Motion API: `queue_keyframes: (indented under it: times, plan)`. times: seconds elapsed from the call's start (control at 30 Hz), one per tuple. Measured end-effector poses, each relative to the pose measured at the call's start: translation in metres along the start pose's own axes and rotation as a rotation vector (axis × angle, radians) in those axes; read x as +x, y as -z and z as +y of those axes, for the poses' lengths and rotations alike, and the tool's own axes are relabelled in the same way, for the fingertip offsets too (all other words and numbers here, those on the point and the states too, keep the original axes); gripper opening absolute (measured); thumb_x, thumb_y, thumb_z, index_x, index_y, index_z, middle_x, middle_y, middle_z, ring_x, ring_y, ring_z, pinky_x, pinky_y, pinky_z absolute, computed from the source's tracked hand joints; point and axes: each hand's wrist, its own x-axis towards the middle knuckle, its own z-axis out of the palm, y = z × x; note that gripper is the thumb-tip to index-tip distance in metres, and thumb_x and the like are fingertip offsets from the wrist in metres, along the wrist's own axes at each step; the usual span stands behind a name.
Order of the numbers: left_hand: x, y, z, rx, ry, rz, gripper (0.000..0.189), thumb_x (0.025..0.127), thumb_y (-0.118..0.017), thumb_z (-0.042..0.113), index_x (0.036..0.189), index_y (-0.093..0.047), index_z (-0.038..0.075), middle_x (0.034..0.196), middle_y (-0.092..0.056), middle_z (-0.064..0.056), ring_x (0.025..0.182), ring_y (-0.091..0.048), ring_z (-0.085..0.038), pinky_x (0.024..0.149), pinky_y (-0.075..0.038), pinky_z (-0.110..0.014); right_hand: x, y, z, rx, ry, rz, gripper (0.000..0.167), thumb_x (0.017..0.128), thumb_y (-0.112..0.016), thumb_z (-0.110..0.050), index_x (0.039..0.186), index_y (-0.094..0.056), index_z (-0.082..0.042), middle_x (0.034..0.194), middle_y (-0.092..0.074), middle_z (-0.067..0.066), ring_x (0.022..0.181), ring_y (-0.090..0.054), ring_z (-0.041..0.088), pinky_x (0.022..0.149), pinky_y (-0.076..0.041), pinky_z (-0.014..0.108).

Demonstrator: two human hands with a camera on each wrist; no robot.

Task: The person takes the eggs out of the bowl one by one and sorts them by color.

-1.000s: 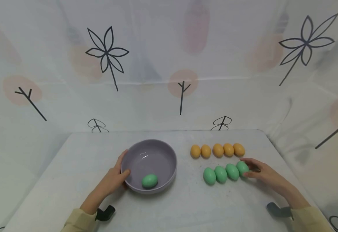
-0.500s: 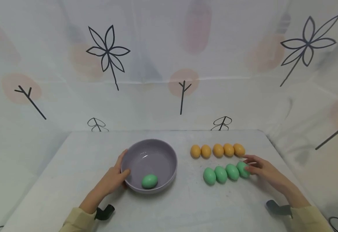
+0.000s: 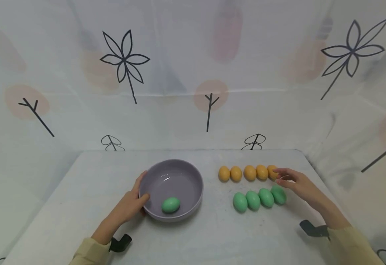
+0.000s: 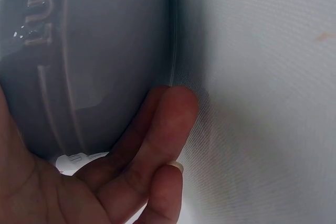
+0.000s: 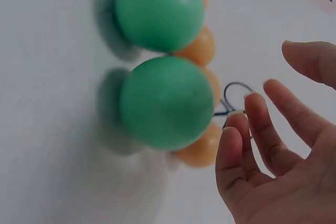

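My left hand (image 3: pixel 130 204) grips a mauve-grey bowl (image 3: pixel 176 180) by its left side, thumb over the rim and the other fingers low against the outside wall. Inside the bowl lies one green egg (image 3: pixel 171 205). In the left wrist view, raised lettering shows on the bowl's wall (image 4: pixel 115 51) above my fingers. My right hand (image 3: pixel 300 186) hovers with loosely spread fingers by the rightmost yellow-orange egg (image 3: pixel 272 172), its fingertips overlapping that egg in the head view. Below those fingers sits the end green egg (image 3: pixel 279 194). The right wrist view shows nothing between thumb and fingers.
Right of the bowl, several green eggs (image 3: pixel 253 200) form a slanted row on the white tabletop (image 3: pixel 213 239). Behind them runs a row of several yellow-orange eggs (image 3: pixel 250 172). A patterned white cloth (image 3: pixel 176 121) closes off the back and sides.
My right hand has left the end green egg and moved up and away toward the yellow-orange row. The left hand and the bowl have stayed in place.
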Motion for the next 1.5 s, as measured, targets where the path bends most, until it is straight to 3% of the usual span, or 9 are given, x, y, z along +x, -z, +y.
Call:
queue_keyframes:
  times: [0.13,0.37,0.6,0.7,0.9,1.07,1.27,1.5]
  plan:
    - [0.0,0.0,0.001,-0.003,-0.001,-0.004,0.078,0.098,-0.051,0.021,0.16,-0.005,0.029,0.063,-0.063,-0.004,0.058,-0.062,-0.02,0.066,-0.045,-0.035,0.007,0.001,-0.018,-0.004,0.037,-0.045,0.049,0.101,-0.06,-0.032,0.14,-0.053,-0.004,0.124,-0.061,0.016,0.113,-0.053,0.032,0.089,-0.043,0.05]
    - [-0.001,0.0,0.001,-0.03,0.003,-0.014,0.077,0.099,-0.051,0.02,0.16,-0.005,0.03,0.065,-0.063,-0.005,0.059,-0.062,-0.021,0.067,-0.045,-0.036,0.024,-0.011,-0.054,0.009,0.135,-0.137,0.039,0.099,-0.064,-0.026,0.132,-0.06,-0.006,0.121,-0.063,0.011,0.107,-0.056,0.024,0.09,-0.045,0.043]
    - [-0.003,0.001,0.002,-0.039,0.001,-0.018,0.078,0.099,-0.052,0.021,0.16,-0.005,0.03,0.066,-0.063,-0.005,0.06,-0.061,-0.022,0.064,-0.043,-0.036,0.042,-0.034,-0.092,0.018,0.258,-0.221,0.033,0.098,-0.065,-0.02,0.128,-0.063,-0.006,0.112,-0.064,0.007,0.103,-0.056,0.022,0.091,-0.046,0.043]
    - [-0.003,0.001,0.002,-0.041,0.001,-0.017,0.078,0.099,-0.052,0.021,0.16,-0.005,0.03,0.067,-0.063,-0.006,0.06,-0.061,-0.022,0.066,-0.044,-0.036,0.049,-0.045,-0.108,0.037,0.321,-0.28,0.033,0.098,-0.065,-0.018,0.128,-0.063,-0.005,0.113,-0.064,0.009,0.103,-0.056,0.022,0.09,-0.046,0.043]
    - [-0.002,0.0,0.001,-0.05,0.002,-0.022,0.078,0.099,-0.053,0.021,0.16,-0.006,0.03,0.068,-0.064,-0.006,0.06,-0.061,-0.021,0.067,-0.045,-0.036,0.064,-0.068,-0.143,0.05,0.417,-0.396,0.029,0.098,-0.065,-0.023,0.126,-0.065,-0.015,0.112,-0.063,0.001,0.102,-0.058,0.018,0.088,-0.048,0.042]
    - [-0.002,0.0,0.001,-0.059,0.005,-0.017,0.078,0.098,-0.053,0.021,0.16,-0.006,0.03,0.068,-0.064,-0.006,0.06,-0.062,-0.022,0.066,-0.046,-0.036,0.076,-0.089,-0.174,0.052,0.477,-0.461,0.029,0.097,-0.066,-0.019,0.126,-0.066,-0.014,0.116,-0.064,0.003,0.105,-0.058,0.018,0.088,-0.05,0.041]
    - [-0.002,0.0,0.001,-0.077,-0.003,-0.022,0.079,0.098,-0.054,0.022,0.16,-0.006,0.031,0.069,-0.065,-0.007,0.06,-0.062,-0.022,0.069,-0.046,-0.036,0.086,-0.12,-0.205,0.004,0.571,-0.536,0.029,0.096,-0.066,-0.015,0.125,-0.067,-0.015,0.114,-0.064,-0.006,0.103,-0.06,0.017,0.086,-0.05,0.032]
    - [-0.002,0.002,0.002,-0.069,-0.005,-0.033,0.079,0.098,-0.054,0.023,0.16,-0.005,0.03,0.068,-0.064,-0.007,0.061,-0.062,-0.021,0.069,-0.045,-0.037,0.1,-0.152,-0.237,-0.162,0.609,-0.677,0.032,0.096,-0.067,-0.02,0.127,-0.067,-0.012,0.118,-0.064,0.002,0.111,-0.061,0.024,0.091,-0.046,0.029]
